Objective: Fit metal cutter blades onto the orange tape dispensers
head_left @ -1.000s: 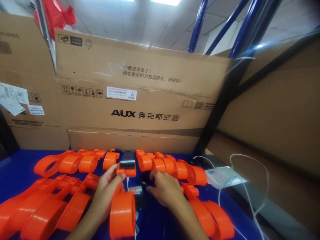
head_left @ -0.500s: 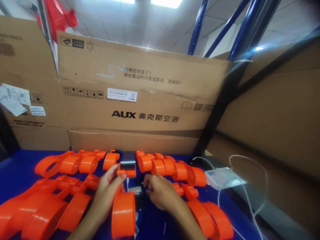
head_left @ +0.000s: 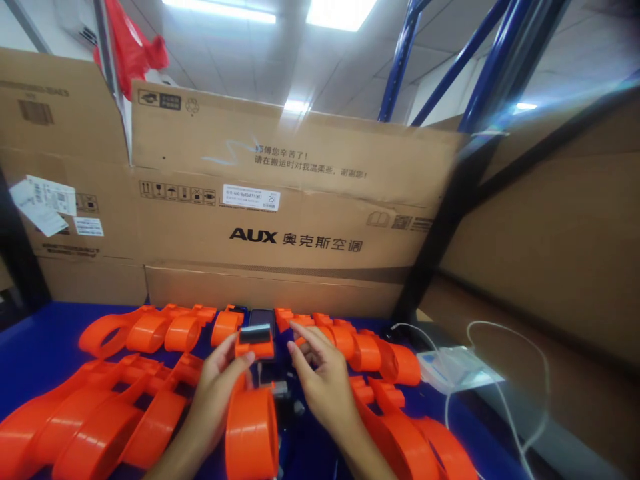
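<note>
Orange plastic ring parts [head_left: 103,423] crowd the blue table [head_left: 50,328] at left. The left hand's [head_left: 220,380] fingers clamp the small orange plastic block with a black top [head_left: 257,348], long axis crosswise. Just right of it hangs the right hand [head_left: 324,380], fingers apart; a wide orange ring [head_left: 251,433] stands nearer, between the forearms.

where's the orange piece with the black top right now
In the head view, the black-topped orange piece sits below the AUX lettering, slightly left of centre, held in the left hand; the right hand is just to its right.
</note>
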